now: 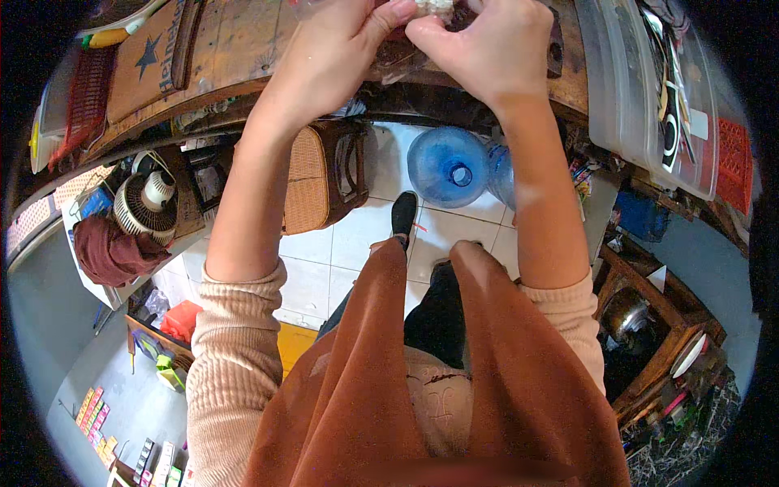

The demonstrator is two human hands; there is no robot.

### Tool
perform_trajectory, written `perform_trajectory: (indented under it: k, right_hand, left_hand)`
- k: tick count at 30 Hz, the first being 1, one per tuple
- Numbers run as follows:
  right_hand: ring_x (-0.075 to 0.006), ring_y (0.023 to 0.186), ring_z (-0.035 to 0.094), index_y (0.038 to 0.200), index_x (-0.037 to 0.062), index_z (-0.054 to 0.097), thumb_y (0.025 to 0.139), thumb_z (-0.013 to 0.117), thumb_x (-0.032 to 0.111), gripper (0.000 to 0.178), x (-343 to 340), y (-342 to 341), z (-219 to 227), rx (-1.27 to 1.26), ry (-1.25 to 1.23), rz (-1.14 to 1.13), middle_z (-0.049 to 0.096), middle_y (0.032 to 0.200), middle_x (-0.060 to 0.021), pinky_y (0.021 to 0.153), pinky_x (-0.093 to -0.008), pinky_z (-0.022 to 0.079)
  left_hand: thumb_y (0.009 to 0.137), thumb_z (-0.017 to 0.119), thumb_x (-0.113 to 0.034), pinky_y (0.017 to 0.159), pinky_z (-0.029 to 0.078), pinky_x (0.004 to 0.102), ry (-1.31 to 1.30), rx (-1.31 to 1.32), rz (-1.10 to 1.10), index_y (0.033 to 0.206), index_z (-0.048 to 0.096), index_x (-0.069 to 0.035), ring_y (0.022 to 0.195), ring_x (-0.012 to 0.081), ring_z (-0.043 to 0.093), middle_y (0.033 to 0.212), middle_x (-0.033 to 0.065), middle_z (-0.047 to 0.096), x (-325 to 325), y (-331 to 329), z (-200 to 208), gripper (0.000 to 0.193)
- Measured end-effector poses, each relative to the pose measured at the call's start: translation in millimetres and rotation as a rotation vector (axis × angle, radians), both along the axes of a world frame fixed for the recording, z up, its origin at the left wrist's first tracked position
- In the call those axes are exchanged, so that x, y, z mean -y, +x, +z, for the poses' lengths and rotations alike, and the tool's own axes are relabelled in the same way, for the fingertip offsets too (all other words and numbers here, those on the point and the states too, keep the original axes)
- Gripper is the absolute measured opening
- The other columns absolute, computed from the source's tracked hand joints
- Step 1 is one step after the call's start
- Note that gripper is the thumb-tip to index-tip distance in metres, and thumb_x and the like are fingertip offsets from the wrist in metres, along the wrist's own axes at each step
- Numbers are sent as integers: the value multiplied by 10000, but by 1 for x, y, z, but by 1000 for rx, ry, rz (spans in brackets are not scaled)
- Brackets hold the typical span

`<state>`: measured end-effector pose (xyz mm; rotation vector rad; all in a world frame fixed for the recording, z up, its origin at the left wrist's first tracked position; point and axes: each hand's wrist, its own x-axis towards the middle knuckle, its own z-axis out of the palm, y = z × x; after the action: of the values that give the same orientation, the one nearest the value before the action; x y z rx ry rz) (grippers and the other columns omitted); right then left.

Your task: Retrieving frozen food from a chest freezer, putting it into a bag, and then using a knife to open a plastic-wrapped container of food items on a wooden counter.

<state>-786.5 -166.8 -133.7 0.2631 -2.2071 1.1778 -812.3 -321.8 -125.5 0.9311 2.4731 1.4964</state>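
Note:
Both my hands meet at the top edge of the head view, above the wooden table. Between the thumbs shows a small whitish, lumpy piece [436, 10], cut off by the frame, so its kind is unclear. My left hand [334, 53] is closed, its thumb pressed against the piece's left side. Curled around the right side is my right hand [497, 53], thumb pointing inward. Most fingertips of both hands are out of sight. Something clear and shiny, like thin plastic, shows beneath the hands.
The wooden table [235, 40] bears a dark stick-like piece [188, 45] at left. Clear plastic bins [625, 89] stand at right, a red basket [88, 101] at far left. Below are a wicker-seated chair [307, 183], a blue water jug [446, 166] and a fan [148, 203].

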Motion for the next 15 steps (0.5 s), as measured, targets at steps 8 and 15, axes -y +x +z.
perform_trajectory:
  k: [8,15]
  right_hand:
    - [-357,659,622,891,-15,630,624,667,134,308,-3,-8,6,74,99,-1,623,728,-206,604,-371,504]
    - [-333,812,635,968,-27,618,616,672,137,392,-32,-5,12,91,81,93,643,883,-203,735,-350,501]
  left_hand:
    - [948,464,-256,907,414,359,-203,-68,121,1227,503,-19,1094,296,550,1168,207,568,-6,5,11,368]
    - [934,487,-131,742,496,255,49,260,118,1100,565,45,828,168,622,959,107,637,-11,8,47,253]
